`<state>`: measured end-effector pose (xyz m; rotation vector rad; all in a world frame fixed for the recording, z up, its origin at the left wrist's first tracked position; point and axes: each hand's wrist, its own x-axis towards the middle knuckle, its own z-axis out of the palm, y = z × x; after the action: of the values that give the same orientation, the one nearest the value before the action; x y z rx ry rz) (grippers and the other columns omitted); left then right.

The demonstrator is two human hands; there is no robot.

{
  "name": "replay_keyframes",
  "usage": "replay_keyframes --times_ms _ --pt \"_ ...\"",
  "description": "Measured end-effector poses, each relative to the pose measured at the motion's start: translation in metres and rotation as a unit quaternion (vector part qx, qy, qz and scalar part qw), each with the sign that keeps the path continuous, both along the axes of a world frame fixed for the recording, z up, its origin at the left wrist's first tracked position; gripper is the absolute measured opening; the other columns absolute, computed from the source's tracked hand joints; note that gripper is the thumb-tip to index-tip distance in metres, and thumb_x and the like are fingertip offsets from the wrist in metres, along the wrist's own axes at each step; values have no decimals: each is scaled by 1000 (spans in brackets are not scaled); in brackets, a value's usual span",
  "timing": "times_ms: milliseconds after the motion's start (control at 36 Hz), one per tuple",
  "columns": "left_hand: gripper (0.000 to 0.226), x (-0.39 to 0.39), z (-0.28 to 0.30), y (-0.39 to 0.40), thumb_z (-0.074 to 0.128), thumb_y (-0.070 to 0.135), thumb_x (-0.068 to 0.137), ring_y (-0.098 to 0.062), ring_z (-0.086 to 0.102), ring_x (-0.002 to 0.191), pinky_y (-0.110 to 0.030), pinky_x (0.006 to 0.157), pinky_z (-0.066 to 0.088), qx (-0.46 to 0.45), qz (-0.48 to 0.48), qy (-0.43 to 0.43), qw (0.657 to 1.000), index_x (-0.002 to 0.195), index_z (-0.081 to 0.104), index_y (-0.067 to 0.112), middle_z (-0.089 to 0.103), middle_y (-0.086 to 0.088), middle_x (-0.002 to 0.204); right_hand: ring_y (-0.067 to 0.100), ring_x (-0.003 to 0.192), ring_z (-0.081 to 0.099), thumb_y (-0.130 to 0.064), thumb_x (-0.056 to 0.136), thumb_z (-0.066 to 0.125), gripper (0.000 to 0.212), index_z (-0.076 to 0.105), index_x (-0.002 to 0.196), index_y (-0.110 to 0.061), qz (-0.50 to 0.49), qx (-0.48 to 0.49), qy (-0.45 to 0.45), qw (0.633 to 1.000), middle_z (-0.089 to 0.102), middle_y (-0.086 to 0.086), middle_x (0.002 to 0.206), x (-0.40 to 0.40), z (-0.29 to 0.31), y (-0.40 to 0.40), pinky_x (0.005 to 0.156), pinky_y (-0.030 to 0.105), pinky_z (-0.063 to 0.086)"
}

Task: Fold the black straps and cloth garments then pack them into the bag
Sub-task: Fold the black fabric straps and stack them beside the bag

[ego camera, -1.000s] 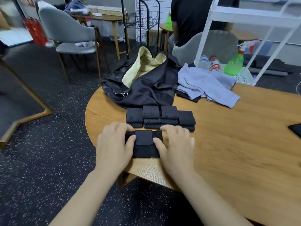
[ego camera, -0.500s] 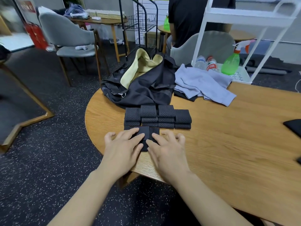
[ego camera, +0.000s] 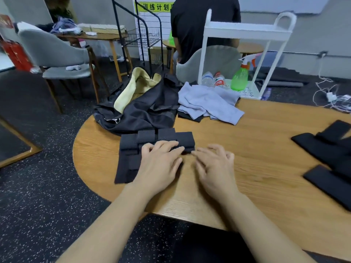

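Both hands lie flat w/ loose fingers, left hand [ego camera: 159, 164] on the folded black straps [ego camera: 157, 138], right hand [ego camera: 214, 166] just beside; bag [ego camera: 136, 112] past fingertips, grey cloth [ego camera: 209, 103] & more straps [ego camera: 322, 150] unfolded, nothing packed yet.

2 bare forearms, no sleeves, rings or watch

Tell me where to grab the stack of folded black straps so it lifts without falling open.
Probably best to clamp the stack of folded black straps by its two short ends, left hand from the left, right hand from the right. The rolls lie side by side in a row, so squeezing inward should hold them together on the way to the bag.
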<state>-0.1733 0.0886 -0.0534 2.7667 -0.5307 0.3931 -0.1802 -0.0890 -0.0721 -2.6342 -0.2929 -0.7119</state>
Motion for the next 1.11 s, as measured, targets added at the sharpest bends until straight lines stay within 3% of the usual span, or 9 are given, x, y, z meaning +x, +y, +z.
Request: replay_keyframes --times_ms 306,472,556,667,750,861,917,1000,1111 --pt "39 23 -6 -126 35 38 104 -12 31 137 -38 104 13 -8 -110 30 993 142 47 35 39 11 151 30 109 58 -11 75 78 26 76 99 -21 -161 -35 28 986 73 -2 105 -31 4 -136 83 34 21" --pt "38 22 -16 -164 39 34 103 -14 35 137 -38 104 13 -22 -156 42 987 139 52 32 42 10 149 31 105 59 -12 74 80 26 76 99 -18 -261 -70 16 963 73 0 104 -49 -4 -197 86 39 32" --pt "34 26 -25 -176 46 32 99 -20 49 127 -42 98 22 -33 -165 34 985 129 62 28 55 6 137 32 110 56 -16 81 72 26 73 107 -14 -302 -77 40 949 72 1 107 -42 2 -220 89 45 39" --pt "39 35 -35 -187 41 40 93 -16 54 117 -39 90 23 -27 -171 34 984 119 68 29 63 6 126 26 129 39 -29 97 47 35 54 129 -16 -323 -122 137 929 56 0 131 -13 15 -244 104 38 26" --pt "47 37 -38 -193 32 46 92 -10 48 115 -40 88 27 -18 -171 37 984 116 69 30 65 7 123 24 127 40 -36 99 42 32 50 123 -17 -329 -150 162 918 53 0 126 12 16 -258 104 35 28" --pt "53 38 -40 -199 28 50 93 -15 53 118 -36 91 24 -13 -154 41 987 121 68 30 64 9 126 26 122 44 -35 99 41 39 49 128 -11 -351 -202 201 892 54 6 129 37 11 -271 102 36 32" --pt "54 38 -40 -200 26 51 94 -13 52 120 -35 93 24 -11 -153 40 987 123 67 30 62 10 127 26 114 48 -29 97 43 34 53 123 -10 -364 -211 216 881 58 6 120 44 12 -274 97 35 34" --pt "56 37 -40 -199 23 52 95 -10 48 123 -34 97 25 -13 -150 44 988 127 64 31 60 13 130 23 102 51 -17 92 51 6 52 87 -16 -362 -222 233 875 61 1 96 48 16 -275 87 33 33" --pt "56 37 -40 -200 24 52 96 -11 49 123 -35 98 27 -10 -147 51 988 128 64 30 60 13 130 23 96 49 -7 86 52 30 33 66 -18 -354 -232 218 879 38 -2 66 49 21 -270 88 35 31"
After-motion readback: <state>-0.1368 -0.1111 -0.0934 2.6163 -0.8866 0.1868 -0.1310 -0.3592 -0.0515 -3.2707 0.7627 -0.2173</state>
